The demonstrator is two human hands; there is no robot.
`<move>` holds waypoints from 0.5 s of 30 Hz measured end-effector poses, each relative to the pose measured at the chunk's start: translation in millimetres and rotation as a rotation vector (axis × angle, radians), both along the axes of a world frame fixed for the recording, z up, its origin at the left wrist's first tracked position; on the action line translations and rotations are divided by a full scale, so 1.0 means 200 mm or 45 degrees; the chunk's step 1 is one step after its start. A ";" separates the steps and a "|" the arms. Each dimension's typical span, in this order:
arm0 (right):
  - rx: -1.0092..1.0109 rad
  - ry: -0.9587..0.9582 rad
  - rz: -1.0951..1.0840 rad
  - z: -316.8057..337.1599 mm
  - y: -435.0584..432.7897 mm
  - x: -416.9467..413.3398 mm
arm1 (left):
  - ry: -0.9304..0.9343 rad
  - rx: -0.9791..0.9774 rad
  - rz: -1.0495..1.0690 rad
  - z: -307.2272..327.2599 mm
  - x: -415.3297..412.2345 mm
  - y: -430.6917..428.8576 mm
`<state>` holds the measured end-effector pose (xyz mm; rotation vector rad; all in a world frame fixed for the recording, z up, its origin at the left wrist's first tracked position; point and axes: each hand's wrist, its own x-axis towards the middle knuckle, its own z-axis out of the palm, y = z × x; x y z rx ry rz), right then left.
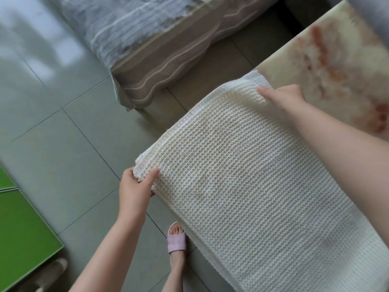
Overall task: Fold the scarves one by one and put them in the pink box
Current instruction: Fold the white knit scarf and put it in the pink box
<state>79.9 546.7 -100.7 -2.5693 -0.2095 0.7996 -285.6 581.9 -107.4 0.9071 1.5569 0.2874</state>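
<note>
Left hand (134,184) and right hand (284,98) apart, each tight on a corner of the folded cream scarf (252,175).

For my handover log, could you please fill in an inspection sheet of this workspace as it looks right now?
Surface: marbled table top, cream with reddish veins, partly covered by the scarf.
Job's things: white knitted scarf, doubled in layers, reaching past the table edge over the floor; pink box not in view.
Clutter: nothing seen.
Hands: left hand pinches the scarf's near corner; right hand grips its far corner.
Cables: nothing seen.
Surroundings: grey tiled floor, plastic-wrapped furniture, green panel, foot in a pink slipper.
</note>
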 end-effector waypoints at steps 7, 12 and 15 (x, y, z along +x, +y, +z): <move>0.440 -0.454 0.133 0.03 0.01 0.05 | 0.064 0.229 0.142 0.01 0.02 -0.03; 0.265 -0.369 0.281 -0.05 -0.01 0.00 | 0.164 0.229 0.019 -0.02 0.01 -0.03; 0.254 -0.331 0.180 -0.08 0.01 0.02 | 0.112 0.164 0.083 0.00 0.02 -0.04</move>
